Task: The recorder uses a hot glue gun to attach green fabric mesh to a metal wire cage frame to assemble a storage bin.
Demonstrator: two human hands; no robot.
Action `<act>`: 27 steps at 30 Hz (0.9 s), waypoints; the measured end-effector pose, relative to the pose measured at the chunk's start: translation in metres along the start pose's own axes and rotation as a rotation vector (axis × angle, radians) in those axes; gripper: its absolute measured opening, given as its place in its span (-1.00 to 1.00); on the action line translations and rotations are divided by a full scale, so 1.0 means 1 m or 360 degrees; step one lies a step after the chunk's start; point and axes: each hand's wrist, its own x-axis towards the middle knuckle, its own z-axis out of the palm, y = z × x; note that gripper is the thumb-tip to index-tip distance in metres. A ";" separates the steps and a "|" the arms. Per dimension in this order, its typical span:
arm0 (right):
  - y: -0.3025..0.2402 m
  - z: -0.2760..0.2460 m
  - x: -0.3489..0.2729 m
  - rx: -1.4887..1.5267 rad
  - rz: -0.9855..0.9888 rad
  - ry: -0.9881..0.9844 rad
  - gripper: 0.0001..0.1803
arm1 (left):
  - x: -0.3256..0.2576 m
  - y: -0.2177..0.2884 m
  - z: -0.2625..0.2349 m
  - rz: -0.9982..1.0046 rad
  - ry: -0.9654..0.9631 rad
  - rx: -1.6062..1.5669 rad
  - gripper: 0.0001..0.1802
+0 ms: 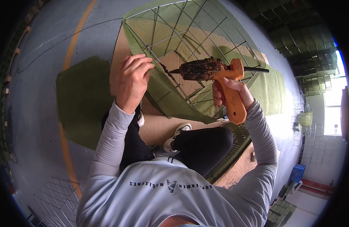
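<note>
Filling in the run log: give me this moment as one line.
left hand: pressing green mesh onto wire frame | right hand: gripping orange glue gun, nozzle toward mesh | person seated on cardboard

Daylight from window point(335, 113) at right, blown out; fisheye-bent, dark rim.

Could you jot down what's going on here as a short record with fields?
Setting: person seated on cardboard sheet on a grey floor
Left hand: pressing green mesh fabric against a wire frame
Right hand: gripping an orange glue gun, nozzle pointing left at the frame
Nearby: green mat, stacked green panels
</note>
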 end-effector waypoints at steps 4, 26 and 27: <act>-0.003 0.002 0.013 -0.0021 0.0014 -0.0083 -0.61 | 0.002 0.003 0.000 -0.0002 0.0013 0.0008 -0.73; -0.002 0.013 -0.035 -0.0387 -0.0162 0.0113 -0.70 | 0.002 -0.001 0.000 0.0058 0.0071 -0.0019 -0.75; -0.002 0.013 -0.035 -0.0406 -0.0173 0.0091 -0.71 | 0.002 -0.002 0.001 0.0074 0.0089 -0.0019 -0.75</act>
